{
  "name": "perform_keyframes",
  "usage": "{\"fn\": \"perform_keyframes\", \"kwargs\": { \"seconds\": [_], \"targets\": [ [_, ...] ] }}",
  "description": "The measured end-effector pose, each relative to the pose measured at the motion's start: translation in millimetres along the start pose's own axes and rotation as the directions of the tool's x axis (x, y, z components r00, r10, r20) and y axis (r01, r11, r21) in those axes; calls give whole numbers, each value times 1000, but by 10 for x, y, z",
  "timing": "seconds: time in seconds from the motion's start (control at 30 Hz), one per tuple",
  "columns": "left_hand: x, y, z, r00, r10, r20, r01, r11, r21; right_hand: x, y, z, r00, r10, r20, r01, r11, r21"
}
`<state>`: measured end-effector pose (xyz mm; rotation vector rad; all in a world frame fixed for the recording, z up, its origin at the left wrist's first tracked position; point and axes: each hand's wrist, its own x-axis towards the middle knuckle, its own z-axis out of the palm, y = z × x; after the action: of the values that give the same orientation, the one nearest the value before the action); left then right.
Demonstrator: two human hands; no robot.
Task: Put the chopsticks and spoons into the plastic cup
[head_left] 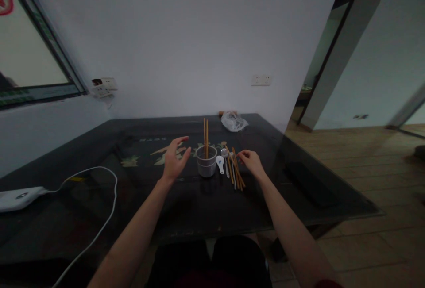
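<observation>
A grey metal cup (206, 167) stands upright on the dark table with a pair of wooden chopsticks (206, 135) rising from it. My left hand (174, 159) is open just left of the cup, thumb and fingers apart, holding nothing. To the cup's right lie a white spoon with a blue mark (220, 163), a metal spoon (225, 152) and several loose wooden chopsticks (239, 177), with another metal utensil (234, 178) among them. My right hand (249, 161) is beside the upper ends of these chopsticks. Its fingers are loosely bent and slightly apart, with nothing visible in them.
A crumpled clear plastic bag (234, 121) lies at the table's back edge by the wall. At left, a white device (21, 199) trails a white cable (114, 195) across the table. A dark flat object (310, 184) lies at right. Wall sockets (261, 80) sit above the table.
</observation>
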<state>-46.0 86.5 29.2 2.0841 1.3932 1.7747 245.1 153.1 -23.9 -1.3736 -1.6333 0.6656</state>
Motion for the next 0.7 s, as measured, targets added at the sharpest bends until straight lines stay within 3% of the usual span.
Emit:
{"fn": "perform_keyframes", "kwargs": {
  "seconds": [0.1, 0.17, 0.27, 0.33, 0.4, 0.5, 0.6, 0.7],
  "targets": [
    [-19, 191, -78, 979, 161, -121, -147, 982, 122, 7, 18, 7, 1000, 7, 7, -7, 999, -42],
    [-57, 336, -49, 965, 244, -94, -231, 964, 129, 16, 44, 11, 1000, 16, 7, -16, 997, -79],
    [-103, 593, 108, 923, 365, 122, -376, 923, 83, 28, 86, 7, 999, 35, 3, -34, 990, -139],
    [-102, 773, 278, 860, 378, 344, -414, 910, 35, 31, 103, -5, 999, 47, -3, -46, 981, -190],
    [-73, 920, 497, 798, 294, 527, -372, 927, 46, 27, 109, -23, 998, 62, -9, -62, 964, -257],
    [-8, 999, 907, 732, 136, 667, -287, 950, 121, 7, 112, -55, 994, 109, -14, -106, 920, -377],
    [48, 896, 1332, 706, -62, 705, -169, 953, 252, -18, 121, -84, 988, 153, -29, -150, 891, -429],
    [76, 741, 1626, 684, -234, 691, 33, 956, 292, -35, 127, -99, 984, 180, -10, -164, 871, -462]
  ]
}}
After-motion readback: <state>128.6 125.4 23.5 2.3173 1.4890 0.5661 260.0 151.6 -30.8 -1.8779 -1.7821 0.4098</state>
